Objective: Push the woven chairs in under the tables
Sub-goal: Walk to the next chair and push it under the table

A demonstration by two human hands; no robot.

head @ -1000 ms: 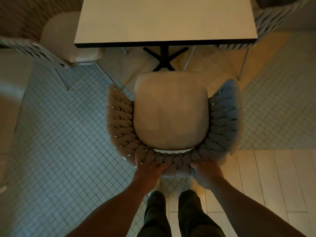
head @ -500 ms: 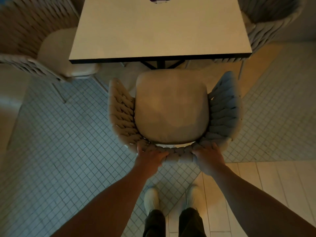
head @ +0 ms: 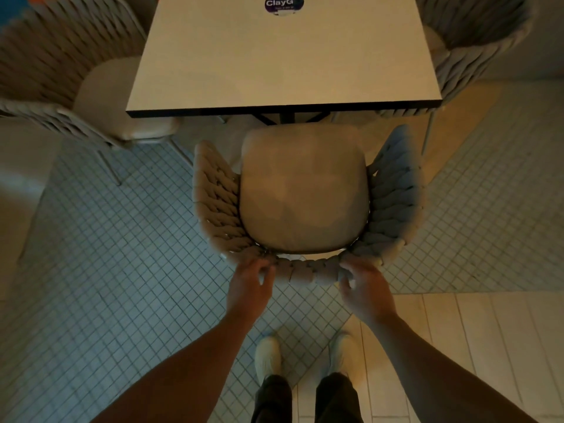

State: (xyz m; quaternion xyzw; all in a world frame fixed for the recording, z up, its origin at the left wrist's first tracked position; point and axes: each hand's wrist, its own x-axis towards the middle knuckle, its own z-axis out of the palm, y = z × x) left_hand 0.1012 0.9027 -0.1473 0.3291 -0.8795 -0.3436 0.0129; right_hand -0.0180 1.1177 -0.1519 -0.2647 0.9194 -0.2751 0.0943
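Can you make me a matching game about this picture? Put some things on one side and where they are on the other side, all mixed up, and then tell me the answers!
Things:
1. round sticker
2. middle woven chair
3. white shoes
4. hands, left hand and right hand

Places:
A. on the floor at the bottom, between the arms
B. at the curved back of the middle chair
C. on the table top, at the far end
D. right in front of the table's near edge

Answers: 1-C, 2-D, 3-A, 4-B

Dim warm light over small-square tiled floor (head: 116, 270) beside pale plank flooring (head: 488, 346).
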